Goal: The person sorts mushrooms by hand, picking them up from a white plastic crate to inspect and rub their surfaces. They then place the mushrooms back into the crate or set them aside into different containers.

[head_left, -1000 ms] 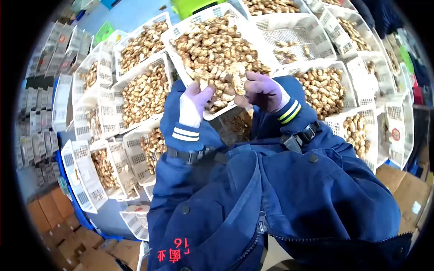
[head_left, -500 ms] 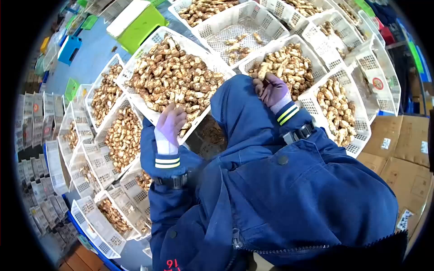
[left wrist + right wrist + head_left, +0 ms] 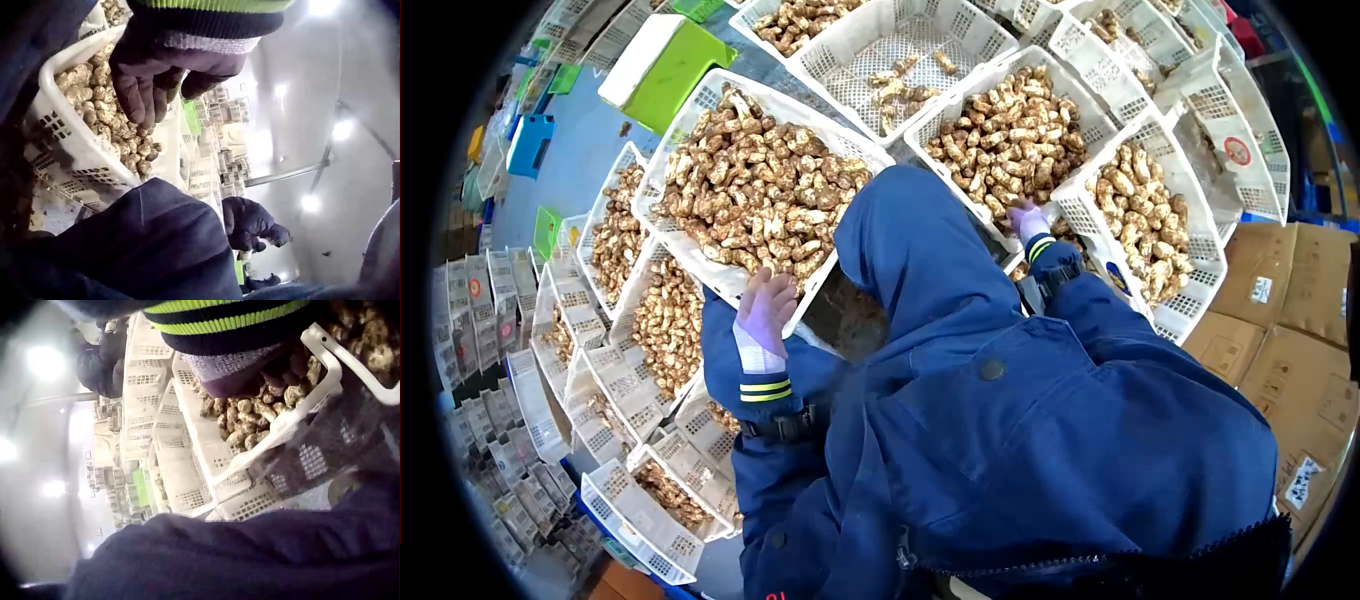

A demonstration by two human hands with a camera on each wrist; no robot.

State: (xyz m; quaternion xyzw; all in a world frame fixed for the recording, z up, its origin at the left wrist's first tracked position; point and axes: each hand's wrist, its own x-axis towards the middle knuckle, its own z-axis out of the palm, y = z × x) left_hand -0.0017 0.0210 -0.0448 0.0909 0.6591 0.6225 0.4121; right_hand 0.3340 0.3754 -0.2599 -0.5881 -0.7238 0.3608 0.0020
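My left hand (image 3: 766, 312), in a thin purple glove, lies at the near rim of a white basket (image 3: 808, 312) heaped with brown-and-white mushrooms (image 3: 760, 185). Its fingers are relaxed and hang over the mushrooms in the left wrist view, holding nothing. The right hand (image 3: 1028, 218), gloved alike, is at the near end of another white basket (image 3: 1097, 122) of mushrooms (image 3: 1015, 130). In the right wrist view its fingers (image 3: 295, 367) reach down among the mushrooms (image 3: 250, 419), partly hidden by the cuff; I cannot tell whether they hold one.
Behind stands a white basket (image 3: 840, 65) with a few mushrooms on its bottom. More baskets of mushrooms flank me, such as one at the right (image 3: 1170, 310) and one at the left (image 3: 632, 270). A green box (image 3: 678, 75) stands behind; cardboard boxes (image 3: 1290, 390) are at the right.
My right hand has gone from the left basket, where it held a mushroom, rightward to the other basket, then down to its near end. The left hand has moved from over the mushrooms to the rim.
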